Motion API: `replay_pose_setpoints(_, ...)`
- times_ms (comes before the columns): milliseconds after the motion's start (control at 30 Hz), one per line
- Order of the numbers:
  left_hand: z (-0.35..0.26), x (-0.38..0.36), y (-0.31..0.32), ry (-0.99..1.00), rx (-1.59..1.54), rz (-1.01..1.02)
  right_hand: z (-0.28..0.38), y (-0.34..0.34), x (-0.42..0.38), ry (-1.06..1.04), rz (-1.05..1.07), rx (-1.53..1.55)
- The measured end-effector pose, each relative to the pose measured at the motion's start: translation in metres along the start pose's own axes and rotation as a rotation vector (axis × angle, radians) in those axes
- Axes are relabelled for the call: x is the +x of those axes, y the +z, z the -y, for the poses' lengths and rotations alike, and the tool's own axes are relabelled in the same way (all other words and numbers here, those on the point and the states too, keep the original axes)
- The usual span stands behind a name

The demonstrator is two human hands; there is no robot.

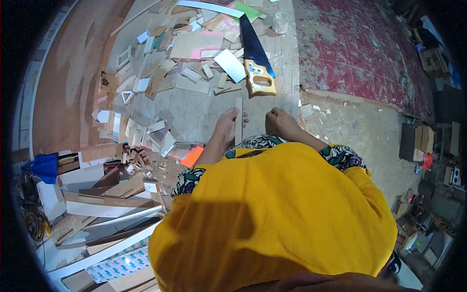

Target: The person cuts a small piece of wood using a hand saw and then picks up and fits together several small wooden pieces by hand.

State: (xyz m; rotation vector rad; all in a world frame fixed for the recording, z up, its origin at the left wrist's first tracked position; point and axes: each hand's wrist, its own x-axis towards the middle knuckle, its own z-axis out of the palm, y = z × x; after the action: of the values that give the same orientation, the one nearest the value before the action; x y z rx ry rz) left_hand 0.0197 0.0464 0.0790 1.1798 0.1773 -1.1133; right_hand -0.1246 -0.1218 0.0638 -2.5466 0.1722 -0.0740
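My left hand (226, 127) is closed around a narrow wooden strip (239, 117), which points away from me over the near edge of the worktable (194, 112). To its right, my right hand (283, 122) rests at the table with its fingers curled in; whatever it may hold is hidden. Beyond both hands lies a handsaw (261, 82) with a light wooden handle toward me and a dark blade stretching away. A white rectangular piece (230, 65) lies beside the saw handle.
Wood and board offcuts (197, 46) cover the table's far and left parts. A clear container (280, 23) stands near the far right corner. Long boards and scraps (112, 194) are heaped at lower left, near a blue plastic bag (43, 168). Debris litters the floor (355, 126) at right.
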Motion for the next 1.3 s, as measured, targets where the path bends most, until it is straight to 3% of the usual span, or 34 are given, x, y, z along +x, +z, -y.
replay_pose_setpoints(133,-0.006,-0.007,-0.007,0.085,0.151,0.005,-0.001,0.003,0.015,0.123,0.123,-0.019)
replay_pose_setpoints(200,-0.016,-0.007,-0.008,0.154,0.288,-0.024,0.005,-0.017,0.029,0.098,-0.123,0.144)
replay_pose_setpoints(233,-0.02,-0.009,-0.007,0.219,0.423,-0.056,0.017,-0.03,0.036,0.102,-0.132,0.138)
replay_pose_setpoints(300,-0.028,-0.016,-0.003,0.243,0.391,-0.006,0.049,-0.052,0.053,-0.096,-0.357,0.449)
replay_pose_setpoints(467,-0.041,-0.031,0.005,0.265,0.244,0.118,0.088,-0.064,0.063,-0.164,-0.411,0.202)
replay_pose_setpoints(533,-0.044,-0.036,0.003,0.253,0.281,0.211,0.096,-0.059,0.062,-0.126,-0.393,0.271)
replay_pose_setpoints(633,-0.047,-0.047,0.005,0.262,0.311,0.253,0.108,-0.055,0.057,-0.202,-0.505,0.204)
replay_pose_setpoints(833,-0.052,-0.076,0.015,0.362,0.308,0.281,0.127,-0.058,0.044,-0.15,-0.524,0.312)
replay_pose_setpoints(1033,-0.048,-0.078,0.01,0.439,0.471,0.356,0.127,-0.053,0.04,-0.19,-0.576,0.178)
replay_pose_setpoints(1167,-0.048,-0.08,0.009,0.443,0.41,0.41,0.138,-0.058,0.036,-0.19,-0.565,0.163)
replay_pose_setpoints(1300,-0.058,-0.089,0.007,0.531,0.37,0.461,0.147,-0.073,0.034,-0.248,-0.615,0.332)
